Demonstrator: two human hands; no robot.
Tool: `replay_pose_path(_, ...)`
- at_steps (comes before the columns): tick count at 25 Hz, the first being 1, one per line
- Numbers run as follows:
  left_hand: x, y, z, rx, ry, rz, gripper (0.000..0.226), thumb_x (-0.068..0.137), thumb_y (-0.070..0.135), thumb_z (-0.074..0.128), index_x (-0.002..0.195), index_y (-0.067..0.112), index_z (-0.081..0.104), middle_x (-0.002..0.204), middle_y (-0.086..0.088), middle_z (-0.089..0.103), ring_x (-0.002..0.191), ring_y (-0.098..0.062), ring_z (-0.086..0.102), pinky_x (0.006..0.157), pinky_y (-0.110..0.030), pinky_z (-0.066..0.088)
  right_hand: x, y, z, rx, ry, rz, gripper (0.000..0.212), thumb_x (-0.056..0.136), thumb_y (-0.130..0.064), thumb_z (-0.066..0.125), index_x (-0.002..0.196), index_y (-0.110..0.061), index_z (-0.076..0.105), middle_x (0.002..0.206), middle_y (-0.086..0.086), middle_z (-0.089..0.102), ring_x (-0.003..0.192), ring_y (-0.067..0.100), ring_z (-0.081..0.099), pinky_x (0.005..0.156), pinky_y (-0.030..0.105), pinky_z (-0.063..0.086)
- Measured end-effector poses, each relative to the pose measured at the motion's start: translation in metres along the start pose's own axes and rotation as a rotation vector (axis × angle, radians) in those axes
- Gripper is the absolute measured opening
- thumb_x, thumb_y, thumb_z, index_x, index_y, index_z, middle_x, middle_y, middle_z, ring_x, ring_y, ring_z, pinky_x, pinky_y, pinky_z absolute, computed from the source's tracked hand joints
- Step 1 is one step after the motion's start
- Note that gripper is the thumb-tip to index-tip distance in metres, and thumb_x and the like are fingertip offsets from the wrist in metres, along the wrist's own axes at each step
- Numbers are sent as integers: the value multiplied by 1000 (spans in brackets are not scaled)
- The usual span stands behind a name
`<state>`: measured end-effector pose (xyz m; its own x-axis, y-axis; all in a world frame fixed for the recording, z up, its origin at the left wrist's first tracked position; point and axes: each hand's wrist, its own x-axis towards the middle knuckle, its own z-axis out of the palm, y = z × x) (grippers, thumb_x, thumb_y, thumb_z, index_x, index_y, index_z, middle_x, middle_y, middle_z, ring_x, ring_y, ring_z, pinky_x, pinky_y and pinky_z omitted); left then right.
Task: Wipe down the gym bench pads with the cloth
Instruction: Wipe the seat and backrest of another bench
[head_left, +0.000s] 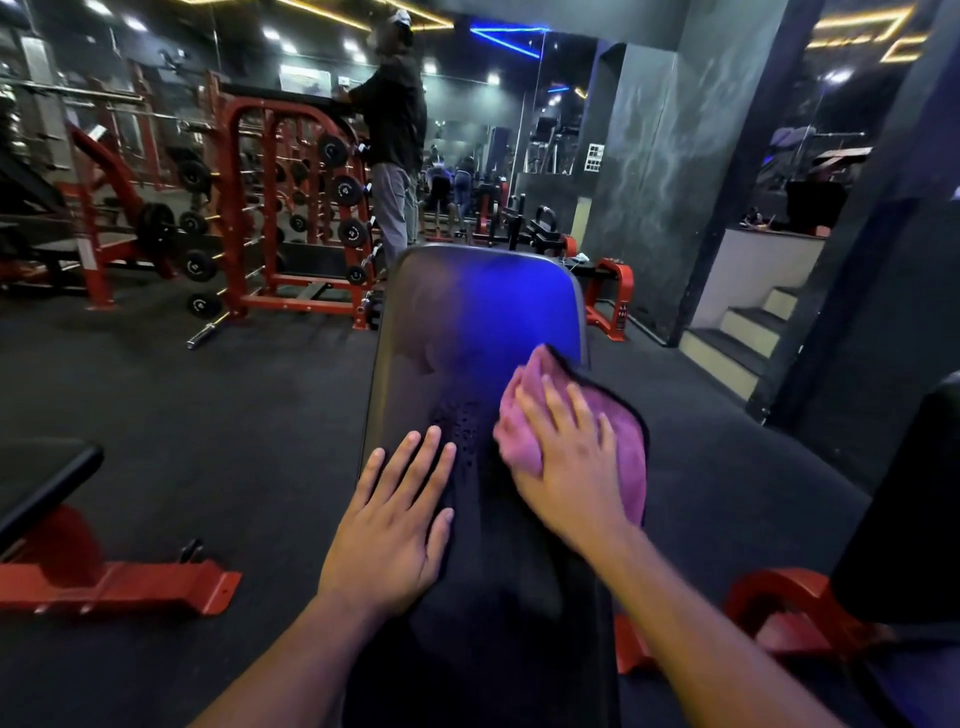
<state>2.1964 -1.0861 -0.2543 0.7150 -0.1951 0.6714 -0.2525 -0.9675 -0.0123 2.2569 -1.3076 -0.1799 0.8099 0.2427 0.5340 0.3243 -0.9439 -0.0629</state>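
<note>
Both hands flat: my right hand (566, 462) presses cloth (621, 436) at surface (483, 306) right edge; left hand (400, 514) braces, fingers straight. Cloth overhangs, could slip off; droplets (462, 421) may get missed.

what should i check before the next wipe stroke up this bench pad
1. Cloth under the wiping hand: ok, right hand presses flat on the pink microfibre cloth.
2. Cloth on the pad: ok, though its right edge hangs over the side of the bench back pad.
3. Bracing hand: ok, left hand rests flat on the pad's left edge.
4. Droplets between the hands: not ok, still unwiped.
5. Path ahead on the pad: ok, nothing lies on it.
6. Far end clean: cannot tell, blue glare.
</note>
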Motion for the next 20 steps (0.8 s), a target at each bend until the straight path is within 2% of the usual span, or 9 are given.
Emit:
replay_pose_path(4, -1, 1, 0, -5, 2, -6, 65, 104, 41, 39, 164, 18, 28, 173, 0, 18, 160, -19, 16, 126, -53, 24, -108, -6, 16, -18, -10, -134, 88, 82, -57, 52, 161, -30, 25, 171, -2, 10, 157, 23, 14, 118, 60, 27)
replay_pose_path(6, -1, 1, 0, -10, 2, -9, 65, 104, 41, 39, 164, 19, 27, 173, 0, 18, 160, -19, 16, 126, -52, 24, -96, 5, 16, -27, -35, -121, 88, 85, -58, 48, 163, -33, 15, 172, -4, 2, 158, 23, 7, 119, 59, 27)
replay_pose_path(8, -1, 0, 0, -13, 7, -8, 65, 104, 41, 39, 164, 19, 28, 173, 1, 19, 160, -19, 17, 126, -52, 24, -53, 13, 12, 2, -15, -36, 85, 92, -58, 42, 162, -37, 0, 171, -5, -7, 158, 23, -2, 123, 55, 21)
replay_pose_path(9, -1, 1, 0, -10, 13, -6, 65, 104, 40, 39, 164, 19, 28, 173, 0, 19, 160, -19, 18, 126, -52, 23, -27, 14, 7, 50, 7, 27, 81, 95, -58, 40, 162, -38, -2, 171, -4, -7, 158, 25, -1, 123, 55, 21)
replay_pose_path(11, -1, 0, 1, -6, 16, 2, 65, 103, 41, 39, 164, 19, 29, 173, 1, 20, 160, -19, 18, 127, -51, 22, 16, 13, 0, 121, 26, 147, 74, 100, -56, 39, 161, -39, 2, 171, 0, -1, 156, 30, 8, 121, 55, 26)
replay_pose_path(14, 1, 0, -1, -9, -5, -14, 66, 103, 41, 39, 164, 20, 27, 173, 1, 19, 160, -19, 17, 126, -51, 22, 21, 11, -2, 164, 63, 163, 73, 99, -51, 49, 161, -37, 13, 169, 1, 11, 152, 29, 22, 116, 52, 36)
replay_pose_path(17, 0, 4, -6, 6, -40, -21, 66, 104, 43, 36, 165, 21, 25, 174, 1, 16, 160, -19, 14, 126, -51, 22, -24, 28, 0, 520, 127, 196, 63, 92, -36, 63, 148, -37, 35, 151, -3, 44, 128, 22, 54, 99, 49, 53)
replay_pose_path(18, 0, 3, -6, 10, -48, -13, 65, 105, 43, 35, 165, 21, 24, 174, 2, 16, 160, -19, 13, 126, -51, 21, -40, 34, 4, 635, 147, 263, 55, 91, -36, 65, 141, -37, 40, 142, -5, 52, 119, 21, 61, 93, 48, 55)
replay_pose_path(20, -1, 0, -5, 5, -50, -15, 63, 107, 44, 33, 165, 21, 25, 174, 3, 15, 160, -18, 13, 127, -49, 18, -61, 33, 10, 757, 156, 395, 47, 91, -42, 66, 132, -38, 42, 133, -2, 62, 113, 25, 66, 90, 43, 55)
